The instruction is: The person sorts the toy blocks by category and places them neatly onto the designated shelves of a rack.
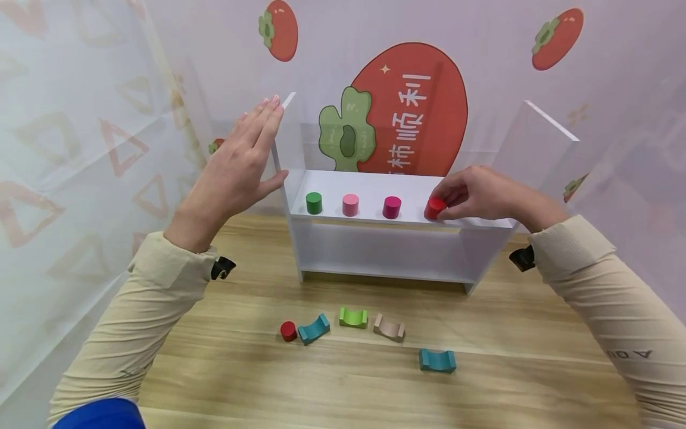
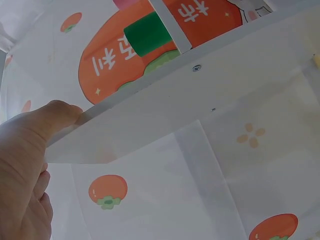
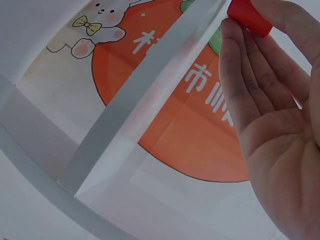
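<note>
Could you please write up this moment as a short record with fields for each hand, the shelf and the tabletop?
Left hand: left hand flat, fingers straight, pressed against the left side panel of the white shelf.
Right hand: right hand pinches a red cylinder at the right end of the upper board.
On shelf: green cylinder, pink cylinder, magenta cylinder, upright in a row.
On wooden table: small red cylinder, two teal curved blocks, green curved block, beige curved block.
</note>
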`<action>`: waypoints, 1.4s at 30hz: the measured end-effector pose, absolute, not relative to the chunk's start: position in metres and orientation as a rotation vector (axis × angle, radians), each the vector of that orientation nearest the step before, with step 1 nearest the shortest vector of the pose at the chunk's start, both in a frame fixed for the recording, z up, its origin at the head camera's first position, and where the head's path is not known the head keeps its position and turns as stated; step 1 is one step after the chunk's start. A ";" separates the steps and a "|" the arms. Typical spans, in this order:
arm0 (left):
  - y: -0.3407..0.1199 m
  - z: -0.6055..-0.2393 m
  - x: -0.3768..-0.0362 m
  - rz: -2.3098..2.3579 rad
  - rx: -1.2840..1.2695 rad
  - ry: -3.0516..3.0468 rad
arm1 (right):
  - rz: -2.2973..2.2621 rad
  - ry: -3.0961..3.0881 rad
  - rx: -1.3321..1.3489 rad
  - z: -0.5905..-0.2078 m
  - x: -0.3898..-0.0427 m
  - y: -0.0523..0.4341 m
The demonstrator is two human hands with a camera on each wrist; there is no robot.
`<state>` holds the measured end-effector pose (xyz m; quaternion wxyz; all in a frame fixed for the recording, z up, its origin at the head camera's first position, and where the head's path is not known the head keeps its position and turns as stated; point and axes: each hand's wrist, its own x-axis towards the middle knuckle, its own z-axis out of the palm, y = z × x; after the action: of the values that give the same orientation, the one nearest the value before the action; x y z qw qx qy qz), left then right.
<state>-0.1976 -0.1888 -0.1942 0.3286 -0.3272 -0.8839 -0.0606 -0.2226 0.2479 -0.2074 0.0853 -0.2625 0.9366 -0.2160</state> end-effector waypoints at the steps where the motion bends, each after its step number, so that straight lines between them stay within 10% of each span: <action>1: -0.189 -0.194 -0.198 -0.158 -0.856 -2.313 | -0.650 2.789 -0.788 -0.208 -0.223 0.248; 42: -0.189 -0.196 -0.200 -0.171 -0.842 -2.334 | -0.647 2.597 -1.334 -0.218 -0.178 0.170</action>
<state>-0.2002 -0.1888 -0.1957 0.3214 -0.3205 -0.8887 -0.0652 -0.1776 0.1702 -0.2179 0.0757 -0.4450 0.8659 -0.2157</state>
